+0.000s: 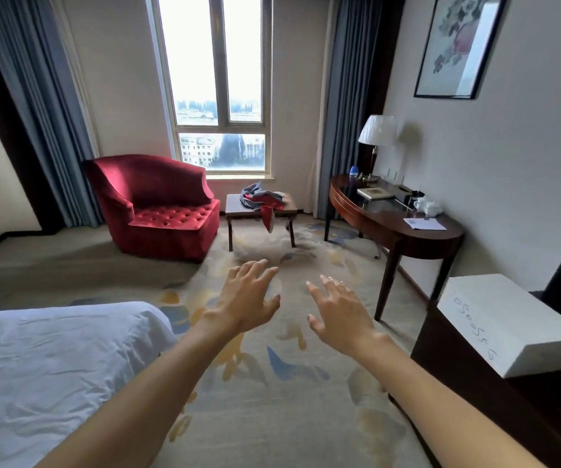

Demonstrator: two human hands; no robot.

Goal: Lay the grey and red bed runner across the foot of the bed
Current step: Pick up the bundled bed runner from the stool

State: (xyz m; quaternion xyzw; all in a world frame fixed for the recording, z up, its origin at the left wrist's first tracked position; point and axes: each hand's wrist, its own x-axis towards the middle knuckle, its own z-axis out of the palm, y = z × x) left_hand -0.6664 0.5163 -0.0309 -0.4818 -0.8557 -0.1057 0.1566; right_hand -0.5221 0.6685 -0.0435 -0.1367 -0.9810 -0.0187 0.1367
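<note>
The grey and red bed runner [263, 201] lies crumpled on a small wooden table [235, 206] below the window, one red end hanging over the front edge. The bed [53, 359] with its white sheet fills the lower left corner. My left hand [247, 297] and my right hand [338, 310] are stretched forward over the carpet, fingers spread, both holding nothing. They are well short of the runner and the table.
A red armchair [161, 207] stands left of the small table. A dark half-round desk [394, 217] with a lamp, cups and papers lines the right wall. A white box [505, 325] rests on a dark cabinet at the right. Patterned carpet [272, 383] lies between.
</note>
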